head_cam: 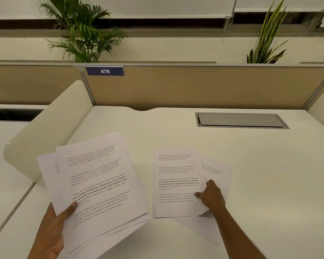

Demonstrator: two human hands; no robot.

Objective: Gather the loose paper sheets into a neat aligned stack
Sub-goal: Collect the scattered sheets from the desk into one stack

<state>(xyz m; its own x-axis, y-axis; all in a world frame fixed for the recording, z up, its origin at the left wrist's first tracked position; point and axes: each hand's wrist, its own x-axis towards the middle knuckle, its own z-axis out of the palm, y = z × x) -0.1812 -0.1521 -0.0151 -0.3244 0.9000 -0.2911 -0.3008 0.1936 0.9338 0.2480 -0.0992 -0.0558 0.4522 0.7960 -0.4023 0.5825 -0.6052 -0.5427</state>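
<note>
Nearest the camera, the left hand (53, 227) grips a sheaf (95, 186) of printed sheets, thumb pressed on the top page near its lower left edge and the other fingers hidden underneath. That sheaf is lifted off the desk (251, 165) and tilted, its pages fanned out of line: one sheet pokes out at the upper left and several corners splay at the bottom. To the right, two sheets lie flat on the desk. One page (176, 184) sits nearly square to the viewer; a second page (215, 172) lies skewed beneath it, sticking out to the right and below. The right hand (210, 196) rests on the right edge of the upper page, thumb on top of the paper and fingers curled at the edge; it seems to be pinching that page, though the fingertips are hidden. Beyond stand a tan partition (195, 86) with a "476" tag (104, 71) and a grey cable hatch (240, 120).
</note>
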